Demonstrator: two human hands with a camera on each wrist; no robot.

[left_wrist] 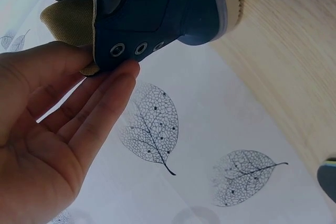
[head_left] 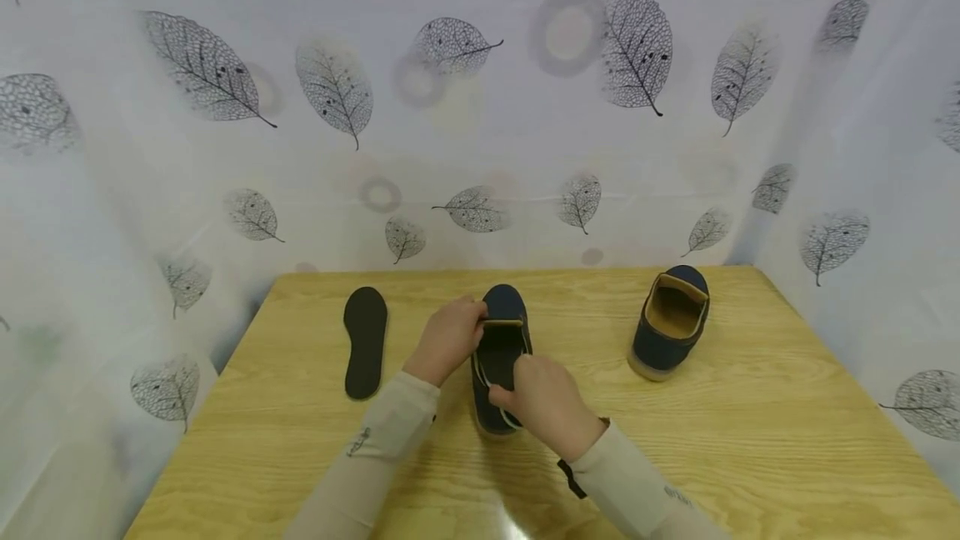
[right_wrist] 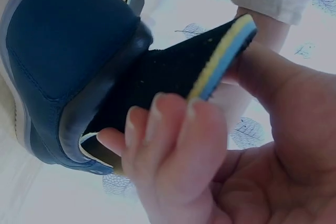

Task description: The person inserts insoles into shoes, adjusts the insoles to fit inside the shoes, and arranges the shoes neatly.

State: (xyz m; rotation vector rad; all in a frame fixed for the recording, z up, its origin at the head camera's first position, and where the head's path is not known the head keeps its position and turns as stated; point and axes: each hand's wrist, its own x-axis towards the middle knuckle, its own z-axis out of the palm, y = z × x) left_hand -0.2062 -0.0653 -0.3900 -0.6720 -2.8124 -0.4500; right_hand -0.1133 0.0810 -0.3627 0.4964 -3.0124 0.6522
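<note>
A navy blue shoe (head_left: 506,302) stands mid-table, toe pointing away from me. My left hand (head_left: 448,338) pinches its upper at the opening, thumb by the tan tongue (left_wrist: 71,22) and fingers against the outside below the metal eyelets (left_wrist: 140,48). A black insole (right_wrist: 173,69) with a yellow and blue layered edge is partly inside the shoe, its heel end sticking out. My right hand (head_left: 551,402) grips that end between thumb and fingers. The insole's front part is hidden inside the shoe.
Another black insole (head_left: 366,344) lies flat on the wooden table (head_left: 300,457) at left. A second navy shoe (head_left: 663,350) with a tan lining stands at right. White leaf-patterned sheeting (head_left: 495,132) hangs behind the table and along both sides.
</note>
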